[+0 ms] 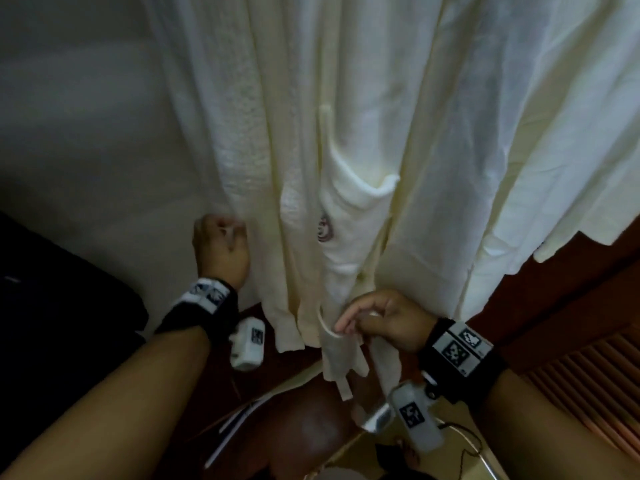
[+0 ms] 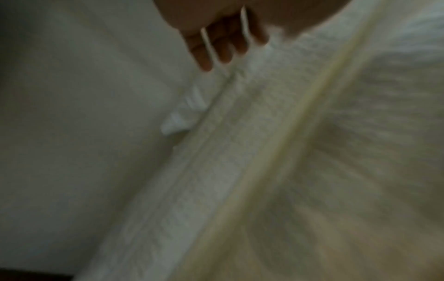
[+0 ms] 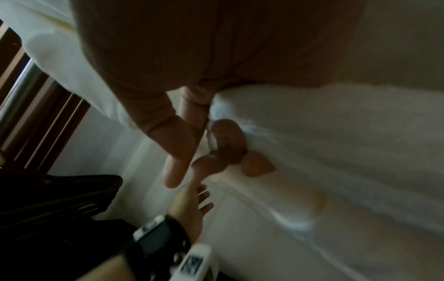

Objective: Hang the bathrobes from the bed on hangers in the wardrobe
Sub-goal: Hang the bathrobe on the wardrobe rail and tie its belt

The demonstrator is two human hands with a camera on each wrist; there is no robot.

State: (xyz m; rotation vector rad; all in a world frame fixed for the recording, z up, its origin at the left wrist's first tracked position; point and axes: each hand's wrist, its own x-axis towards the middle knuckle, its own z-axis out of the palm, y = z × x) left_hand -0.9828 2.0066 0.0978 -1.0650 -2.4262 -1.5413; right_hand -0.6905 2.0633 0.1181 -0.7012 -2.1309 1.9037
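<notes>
Several white bathrobes hang side by side in the head view. The middle bathrobe (image 1: 353,188) shows a pocket and a round emblem. My left hand (image 1: 221,244) is at the outer edge of the left bathrobe (image 1: 221,133), and its fingers (image 2: 216,43) touch the textured cloth (image 2: 216,161) without clearly gripping it. My right hand (image 1: 377,317) is low at the hem of the middle robe, where a loose strip of cloth hangs. In the right wrist view its curled fingers (image 3: 225,140) hold a bunch of white fabric (image 3: 336,152). The hangers are out of sight above.
A pale wardrobe wall (image 1: 86,116) is to the left, with a dark bulky object (image 1: 52,306) below it. A slatted wooden door (image 1: 588,375) stands at the right. Reddish wood (image 1: 311,427) lies under the hems. Cables trail near my right wrist.
</notes>
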